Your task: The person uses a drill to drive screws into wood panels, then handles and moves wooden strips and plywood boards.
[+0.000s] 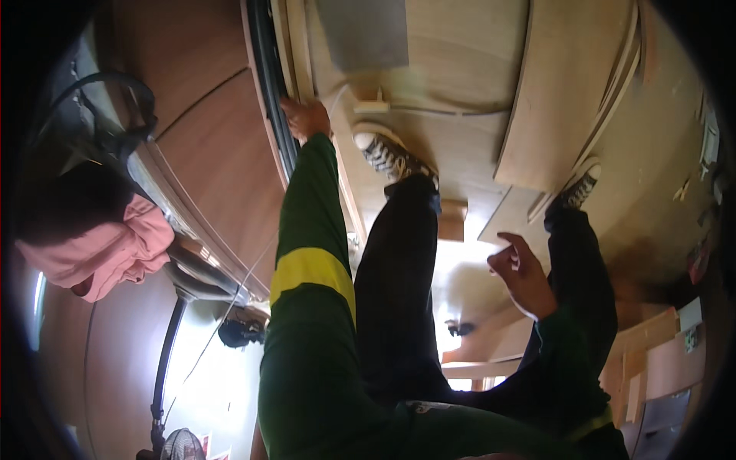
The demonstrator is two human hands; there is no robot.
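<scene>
My left arm stretches forward, in a green sleeve with a yellow band. My left hand [308, 121] is at the long dark rail [268, 84] along the edge of a reddish-brown panel [222, 138]. Its fingers are bent at the rail beside pale wooden strips [299, 54]; what they close on, if anything, is too small to make out. My right hand [525, 280] hovers in front of my right leg, away from any surface. Its thumb and forefinger are curved and apart, with nothing seen between them.
A person in a pink top [115, 245] is at the left, beyond the panel. Wooden boards [567, 92] lean or lie at the right. A cable with a small pale block [372, 106] runs near my left shoe [391, 157]. A fan [182, 445] stands at the lower left.
</scene>
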